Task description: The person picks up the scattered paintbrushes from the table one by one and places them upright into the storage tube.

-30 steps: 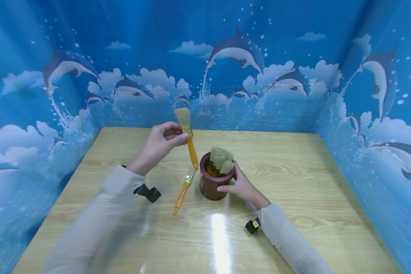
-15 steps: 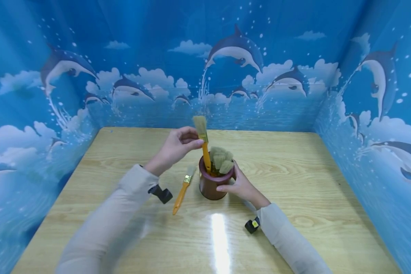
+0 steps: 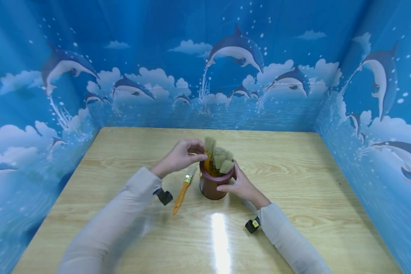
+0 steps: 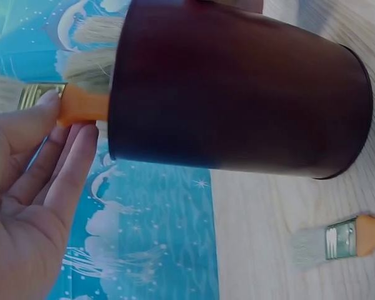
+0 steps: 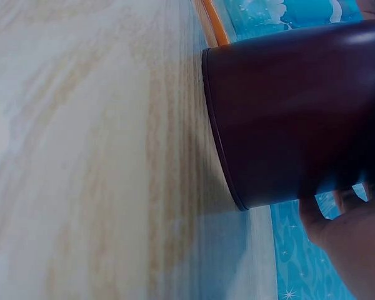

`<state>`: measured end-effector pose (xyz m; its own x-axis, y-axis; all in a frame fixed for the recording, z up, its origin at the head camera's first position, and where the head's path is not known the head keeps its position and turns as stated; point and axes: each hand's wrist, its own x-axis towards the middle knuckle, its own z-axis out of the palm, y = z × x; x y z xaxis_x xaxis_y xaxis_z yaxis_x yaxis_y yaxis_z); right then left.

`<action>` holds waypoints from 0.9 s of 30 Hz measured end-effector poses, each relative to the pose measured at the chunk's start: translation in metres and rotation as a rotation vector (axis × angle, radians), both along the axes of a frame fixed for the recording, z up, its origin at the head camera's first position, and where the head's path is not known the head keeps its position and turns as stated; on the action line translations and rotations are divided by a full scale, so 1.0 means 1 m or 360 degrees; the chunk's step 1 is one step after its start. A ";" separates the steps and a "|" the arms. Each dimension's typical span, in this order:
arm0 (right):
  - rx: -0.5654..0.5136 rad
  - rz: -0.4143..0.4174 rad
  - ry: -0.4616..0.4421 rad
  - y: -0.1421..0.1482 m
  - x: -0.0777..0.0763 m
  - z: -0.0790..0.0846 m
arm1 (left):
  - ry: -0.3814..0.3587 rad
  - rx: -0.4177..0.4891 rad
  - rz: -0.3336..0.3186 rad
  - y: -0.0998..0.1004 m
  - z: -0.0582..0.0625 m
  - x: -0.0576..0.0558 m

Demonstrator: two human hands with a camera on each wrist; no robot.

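Note:
My left hand pinches a paintbrush near its metal band, between thumb and fingers. The brush stands bristles up, its orange handle down inside a dark brown-red cup. Several other paintbrushes fill the cup, pale bristles upward. At the cup's right side, my right hand grips the wall with the thumb in front; its other fingers are partly hidden behind the cup. One more paintbrush with an orange handle lies on the table left of the cup, bristles pointing away from me.
The wood-grain table carries a bright light reflection in front of the cup. A blue curtain with dolphins and clouds encloses the back and both sides. A black wrist camera sits by the left cuff, close to the lying brush.
My left hand has carried the paintbrush rightward over the cup, then lowered it, so the handle now sits inside. My right hand has stayed in place on the cup.

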<state>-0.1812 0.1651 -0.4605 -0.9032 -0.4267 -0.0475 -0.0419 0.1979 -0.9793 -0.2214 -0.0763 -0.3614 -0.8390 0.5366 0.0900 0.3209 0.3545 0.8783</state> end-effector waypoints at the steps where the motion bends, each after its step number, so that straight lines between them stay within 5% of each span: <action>1: 0.0000 0.0002 -0.0002 0.000 0.000 0.000 | -0.0004 -0.0013 -0.0016 0.000 -0.001 0.000; 7: 0.0005 -0.0008 0.0034 0.000 0.000 -0.001 | -0.0106 0.0035 -0.0026 -0.005 -0.005 -0.002; 17: 0.0027 -0.0062 0.0054 0.000 0.002 -0.004 | -0.0329 0.0077 0.0259 -0.027 -0.019 -0.005; 27: 0.0028 -0.0067 0.0031 0.000 0.002 -0.006 | -0.0470 -0.0078 0.0376 -0.043 -0.042 -0.002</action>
<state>-0.1792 0.1654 -0.4666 -0.9211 -0.3875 -0.0369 -0.0522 0.2169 -0.9748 -0.2232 -0.1192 -0.4037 -0.9261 0.3228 -0.1953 -0.0393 0.4322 0.9009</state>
